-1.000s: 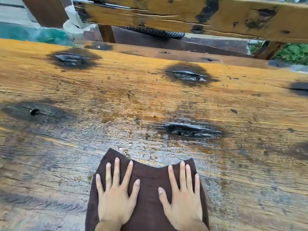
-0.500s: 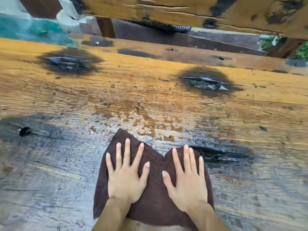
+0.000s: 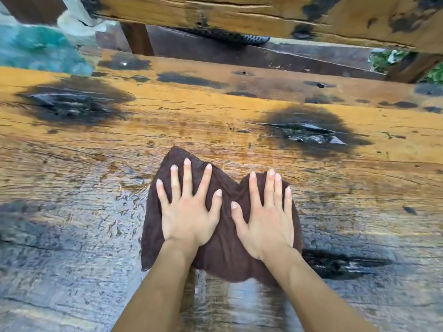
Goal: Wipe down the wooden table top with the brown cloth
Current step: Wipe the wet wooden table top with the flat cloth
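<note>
Spread flat under both hands, brown cloth (image 3: 223,255) on the wooden table top (image 3: 100,168), a little near of the middle and roughly central left to right, far edge drawn into two peaks with a notch between. On its left half, left hand (image 3: 189,212), palm down, fingers straight and fanned wide, tips close to the far-left peak, pressing and gripping nothing. On its right half, right hand (image 3: 266,219), palm down, fingers straight and closer together, thumb angled toward the other hand, likewise flat and not curled round the fabric. Bare forearms (image 3: 158,291) reaching in from the near edge. Around the cloth, wet sheen and beaded streaks over grey, weathered grain; drier orange-brown wood toward the far side. At the cloth's near-right corner, dark knot (image 3: 340,262), touching or just beside it, hard to tell which. Far and right of the cloth, large black patch (image 3: 309,135); well apart at far left, second black patch (image 3: 72,101). Beyond the far edge, lower plank (image 3: 239,85) with small dark spots, then heavy stained beam (image 3: 239,17) across the top. At far left, blurred teal shape (image 3: 36,49); at far right, green leaves (image 3: 436,74).
</note>
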